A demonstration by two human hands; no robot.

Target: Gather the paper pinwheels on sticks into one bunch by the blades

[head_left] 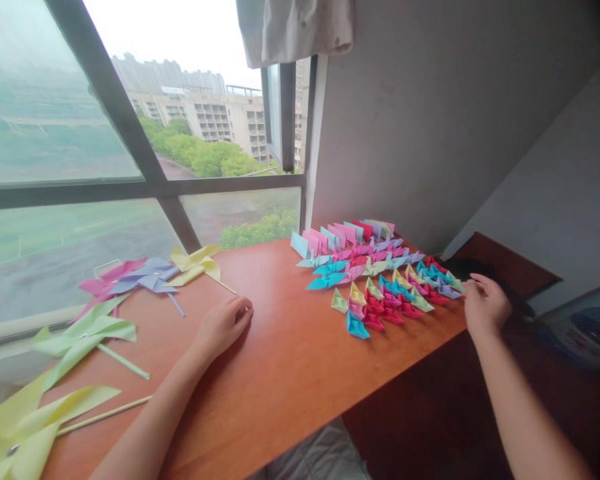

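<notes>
My left hand (225, 325) rests on the table with its fingers curled in and no object visible in them. Just beyond it lies the stick of a yellow paper pinwheel (195, 263). At the table's right edge, my right hand (485, 303) has its fingertips pinched at the end of a light green paper boat (455, 283), the outermost of its row. Folded paper boats (391, 315) in red, blue, yellow and green stand in close rows to the left of that hand. Behind them are rows of paper cranes (357, 272).
Further pinwheels, green (87, 337), purple (147, 275), pink (107, 283) and large yellow (25, 433), lie along the table's left side. Folded paper cards (347, 233) stand at the back by the wall. A window (155, 190) borders the brown table (280, 373). Cloth (300, 30) hangs above.
</notes>
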